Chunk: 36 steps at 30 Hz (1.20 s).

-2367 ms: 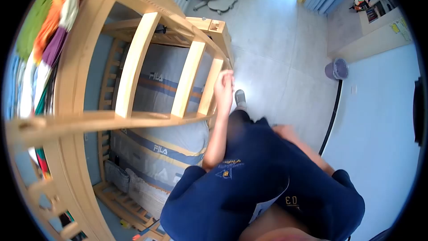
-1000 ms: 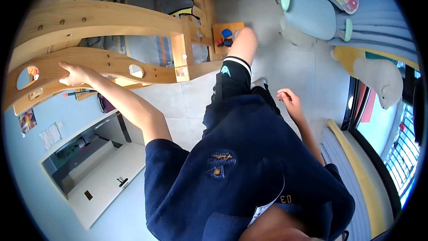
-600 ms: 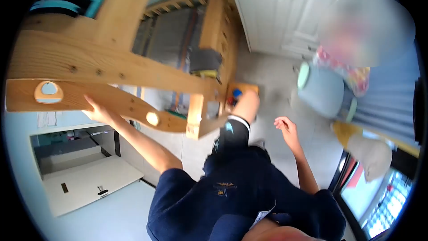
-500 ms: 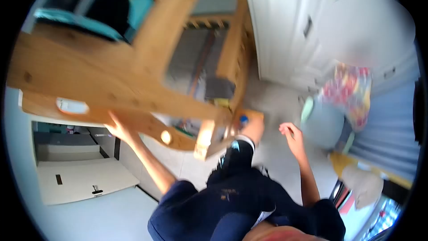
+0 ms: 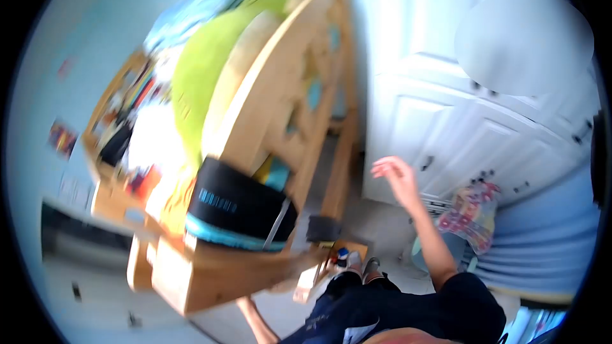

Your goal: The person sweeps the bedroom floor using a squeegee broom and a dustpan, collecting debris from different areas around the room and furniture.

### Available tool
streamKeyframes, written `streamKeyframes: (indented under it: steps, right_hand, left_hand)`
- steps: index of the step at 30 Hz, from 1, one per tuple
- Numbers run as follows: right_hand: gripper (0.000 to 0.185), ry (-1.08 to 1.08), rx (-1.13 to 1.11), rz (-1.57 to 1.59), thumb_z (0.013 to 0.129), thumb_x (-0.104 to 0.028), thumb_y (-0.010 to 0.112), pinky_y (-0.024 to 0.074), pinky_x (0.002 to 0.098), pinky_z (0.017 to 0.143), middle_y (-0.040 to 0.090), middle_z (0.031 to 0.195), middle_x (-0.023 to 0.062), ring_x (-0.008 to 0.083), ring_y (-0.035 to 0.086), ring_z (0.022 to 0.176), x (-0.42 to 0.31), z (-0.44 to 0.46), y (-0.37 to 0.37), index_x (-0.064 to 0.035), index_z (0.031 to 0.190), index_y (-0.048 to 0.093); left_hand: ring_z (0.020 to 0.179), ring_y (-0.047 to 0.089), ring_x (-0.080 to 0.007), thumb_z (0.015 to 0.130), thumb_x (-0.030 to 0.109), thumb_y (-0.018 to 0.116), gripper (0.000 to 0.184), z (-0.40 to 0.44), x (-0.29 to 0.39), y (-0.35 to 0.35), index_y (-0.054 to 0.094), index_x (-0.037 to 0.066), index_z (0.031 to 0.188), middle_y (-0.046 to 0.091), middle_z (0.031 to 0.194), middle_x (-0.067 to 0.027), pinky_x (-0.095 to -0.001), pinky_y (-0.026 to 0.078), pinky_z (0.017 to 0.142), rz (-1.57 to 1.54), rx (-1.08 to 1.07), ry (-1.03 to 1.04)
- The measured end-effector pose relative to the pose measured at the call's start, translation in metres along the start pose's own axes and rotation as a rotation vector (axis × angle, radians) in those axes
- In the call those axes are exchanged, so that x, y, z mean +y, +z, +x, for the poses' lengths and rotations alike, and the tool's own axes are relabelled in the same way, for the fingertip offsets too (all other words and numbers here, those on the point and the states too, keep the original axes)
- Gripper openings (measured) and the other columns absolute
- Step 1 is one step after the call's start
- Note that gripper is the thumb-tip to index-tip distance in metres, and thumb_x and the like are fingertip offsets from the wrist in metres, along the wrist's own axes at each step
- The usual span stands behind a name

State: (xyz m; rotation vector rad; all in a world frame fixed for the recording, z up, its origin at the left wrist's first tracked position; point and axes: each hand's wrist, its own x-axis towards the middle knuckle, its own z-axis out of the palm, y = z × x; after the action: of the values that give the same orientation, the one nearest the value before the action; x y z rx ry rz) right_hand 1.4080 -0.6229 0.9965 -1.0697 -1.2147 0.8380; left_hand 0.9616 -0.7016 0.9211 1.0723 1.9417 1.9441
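My right hand (image 5: 396, 175) is raised in front of the white cabinet doors, fingers apart and touching nothing. Only the wrist and part of my left hand (image 5: 245, 304) show below the wooden bunk bed frame (image 5: 236, 277); its fingers are hidden behind the wood. A black bag with a turquoise band (image 5: 239, 200) hangs on or rests against the bed's upper rail. On the upper bunk lies a large green plush (image 5: 210, 57), with clothes or bedding beside it.
White cabinets (image 5: 427, 114) rise at the centre right. A chair (image 5: 456, 250) with a patterned cloth (image 5: 472, 216) stands before blue curtains (image 5: 548, 236). Near my feet is a small wooden stool (image 5: 357, 248) with small items. A wall recess (image 5: 83, 236) lies at the left.
The view has tilted up and shows the upper bunk and cabinets. My right hand has risen. My left hand, earlier on the bed's curved board, is now mostly hidden behind the frame.
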Motion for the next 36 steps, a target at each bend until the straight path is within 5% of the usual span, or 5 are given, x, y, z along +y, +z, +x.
streamKeyframes:
  steps: [7, 17, 23, 28, 36]
  right_hand:
    - [0.020, -0.038, -0.011, -0.040, 0.095, -0.015, 0.043, 0.0461, 0.0230, 0.064, 0.059, 0.080, 0.0039, 0.0092, 0.055, 0.072, -0.041, 0.016, 0.007, -0.0006, 0.093, 0.057]
    - [0.018, 0.441, -0.124, 0.113, 0.090, -0.012, 0.044, 0.0439, 0.0273, 0.059, 0.063, 0.076, 0.0060, 0.0131, 0.056, 0.064, 0.036, -0.150, 0.070, -0.0011, 0.091, 0.057]
    - [0.017, 0.470, -0.440, 0.033, 0.088, -0.016, 0.045, 0.0449, 0.0328, 0.064, 0.063, 0.079, 0.0111, 0.0230, 0.061, 0.072, 0.053, -0.200, 0.095, -0.0042, 0.092, 0.058]
    - [0.016, 0.381, -0.316, -0.071, 0.088, -0.017, 0.051, 0.0466, 0.0314, 0.066, 0.064, 0.082, 0.0101, 0.0219, 0.062, 0.076, 0.103, -0.212, 0.062, -0.0072, 0.097, 0.059]
    - [0.017, 0.641, -0.089, 0.013, 0.087, -0.007, 0.044, 0.0461, 0.0282, 0.071, 0.062, 0.083, 0.0078, 0.0153, 0.059, 0.079, 0.264, -0.349, -0.027, -0.0027, 0.098, 0.057]
  left_hand:
    - [0.088, 0.056, -0.0208, 0.086, 0.027, 0.056, 0.032, 0.090, 0.024, 0.085, 0.056, -0.002, 0.099, 0.059, 0.093, -0.0113, -0.0338, 0.046, 0.081, -0.043, -0.148, 0.200]
    - [0.085, 0.058, -0.0220, 0.085, 0.024, 0.057, 0.030, 0.149, 0.055, 0.172, 0.057, -0.004, 0.095, 0.060, 0.089, -0.0130, -0.0336, 0.048, 0.078, -0.154, -0.358, 0.333]
    - [0.082, 0.059, -0.0228, 0.084, 0.022, 0.057, 0.028, 0.184, 0.065, 0.168, 0.058, -0.004, 0.092, 0.061, 0.087, -0.0141, -0.0334, 0.050, 0.076, -0.153, -0.333, 0.376]
    - [0.080, 0.060, -0.0235, 0.084, 0.021, 0.057, 0.027, 0.211, 0.064, 0.149, 0.058, -0.005, 0.089, 0.061, 0.085, -0.0149, -0.0332, 0.051, 0.074, -0.162, -0.285, 0.402]
    - [0.077, 0.062, -0.0245, 0.083, 0.019, 0.058, 0.025, 0.248, 0.028, 0.081, 0.059, -0.006, 0.086, 0.062, 0.082, -0.0163, -0.0330, 0.053, 0.072, -0.170, -0.232, 0.475]
